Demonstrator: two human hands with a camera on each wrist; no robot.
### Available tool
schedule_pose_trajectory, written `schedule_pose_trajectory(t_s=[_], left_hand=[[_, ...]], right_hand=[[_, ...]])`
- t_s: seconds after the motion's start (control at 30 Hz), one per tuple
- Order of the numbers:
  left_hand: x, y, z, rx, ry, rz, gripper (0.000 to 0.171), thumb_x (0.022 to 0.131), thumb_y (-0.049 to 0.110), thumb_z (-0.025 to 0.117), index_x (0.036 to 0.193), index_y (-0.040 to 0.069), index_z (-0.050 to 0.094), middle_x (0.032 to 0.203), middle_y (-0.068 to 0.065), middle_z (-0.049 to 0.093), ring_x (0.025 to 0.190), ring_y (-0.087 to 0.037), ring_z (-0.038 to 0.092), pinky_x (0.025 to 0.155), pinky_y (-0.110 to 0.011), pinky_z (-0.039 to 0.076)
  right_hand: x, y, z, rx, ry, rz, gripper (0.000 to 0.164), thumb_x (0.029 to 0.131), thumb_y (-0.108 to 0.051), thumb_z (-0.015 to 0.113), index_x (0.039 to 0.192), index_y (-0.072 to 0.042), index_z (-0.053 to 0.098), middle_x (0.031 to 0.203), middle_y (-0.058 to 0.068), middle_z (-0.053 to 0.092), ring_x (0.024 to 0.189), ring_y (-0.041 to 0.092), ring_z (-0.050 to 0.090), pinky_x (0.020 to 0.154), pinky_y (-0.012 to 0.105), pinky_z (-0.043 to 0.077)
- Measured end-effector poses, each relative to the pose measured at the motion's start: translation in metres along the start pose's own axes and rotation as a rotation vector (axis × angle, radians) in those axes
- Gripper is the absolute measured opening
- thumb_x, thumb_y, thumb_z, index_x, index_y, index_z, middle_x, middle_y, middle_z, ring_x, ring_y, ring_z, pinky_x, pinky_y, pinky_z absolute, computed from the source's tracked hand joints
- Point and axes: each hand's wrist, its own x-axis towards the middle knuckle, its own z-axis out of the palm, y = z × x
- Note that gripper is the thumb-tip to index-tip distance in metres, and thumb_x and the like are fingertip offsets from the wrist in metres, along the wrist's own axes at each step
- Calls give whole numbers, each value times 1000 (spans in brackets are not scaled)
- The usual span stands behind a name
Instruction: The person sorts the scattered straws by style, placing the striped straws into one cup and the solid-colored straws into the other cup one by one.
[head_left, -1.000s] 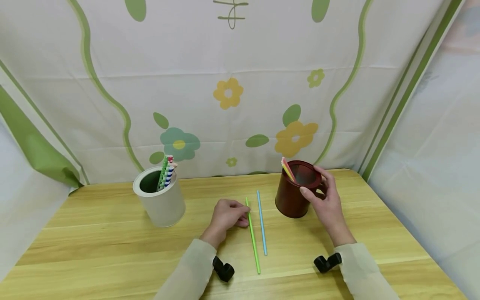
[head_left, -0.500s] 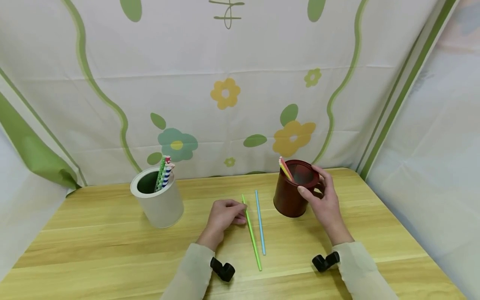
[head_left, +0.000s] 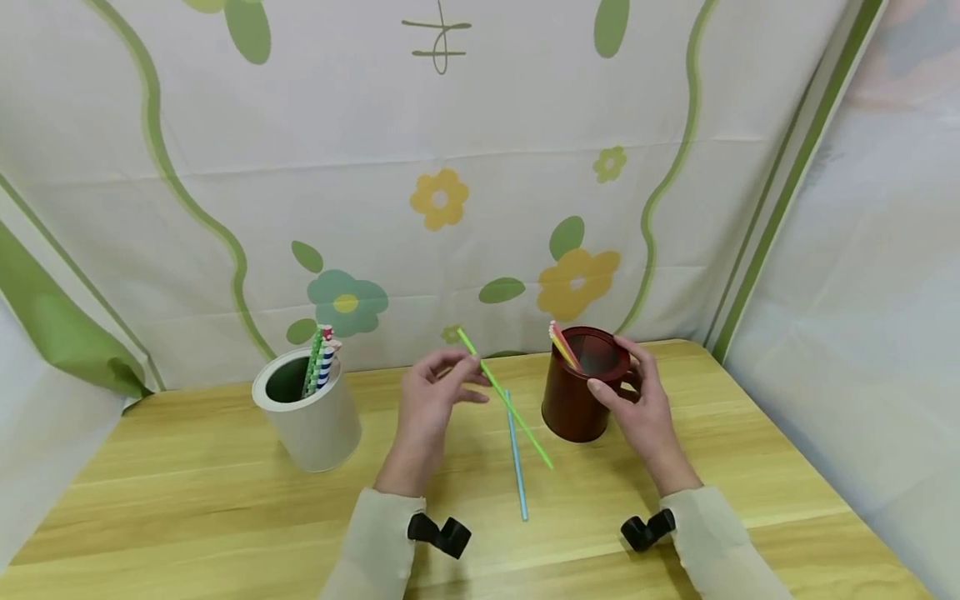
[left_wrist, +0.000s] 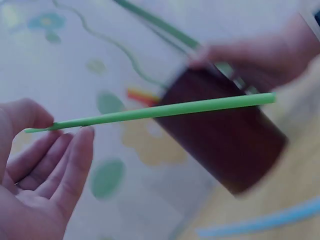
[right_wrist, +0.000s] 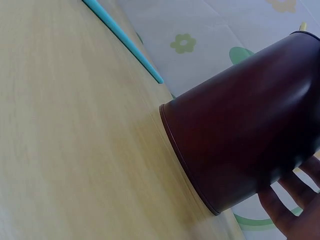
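Observation:
Between thumb and fingers, my left hand point(head_left: 435, 404) pinches a green straw point(head_left: 517, 414) near its upper end. The straw hangs tilted above the table, its lower end toward the right. Below it a blue straw point(head_left: 517, 467) lies on the wood. My right hand point(head_left: 645, 408) grips the dark red mug point(head_left: 573, 404) at the rim and handle side; the mug stands upright on the table. Several red and yellow straws point(head_left: 565, 346) lean out of the mug's left side. In the left wrist view the green straw point(left_wrist: 175, 109) passes in front of the mug.
A white canister point(head_left: 318, 425) stands at the left with several patterned paper straws point(head_left: 321, 362) in it. Behind the wooden table point(head_left: 202, 500) hangs a white curtain point(head_left: 330, 183) with printed flowers. Another curtain closes off the right side.
My left hand has lifted the green straw off the table, and the straw now slants more. My right hand stays on the mug. The head view has tilted up and shifted slightly right.

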Motion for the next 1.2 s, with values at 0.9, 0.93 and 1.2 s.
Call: schedule_pose_trajectory(t_s=[0.9, 0.93, 1.2], left_hand=[[-2, 19, 66, -89, 136, 424, 19, 102, 6, 73, 117, -5, 73, 119, -21, 77, 91, -14, 79, 79, -33, 66], [-3, 17, 66, -79, 120, 424, 19, 102, 6, 72, 118, -5, 73, 121, -22, 77, 92, -14, 79, 79, -31, 66], [-4, 1, 73, 106, 98, 475, 12, 102, 8, 72, 112, 2, 74, 110, -14, 81, 94, -10, 75, 81, -24, 59]], right_hand=[[-1, -2, -4, -66, 18, 6, 73, 102, -19, 75, 164, -34, 39, 142, 4, 58, 114, 7, 59, 93, 13, 47], [-1, -2, -3, -68, 19, 6, 73, 102, -19, 75, 164, -34, 39, 142, 3, 58, 113, 7, 59, 93, 13, 47], [-1, 0, 1, -76, 18, 2, 73, 102, -18, 75, 164, -34, 39, 142, 2, 58, 112, 6, 60, 92, 13, 48]])
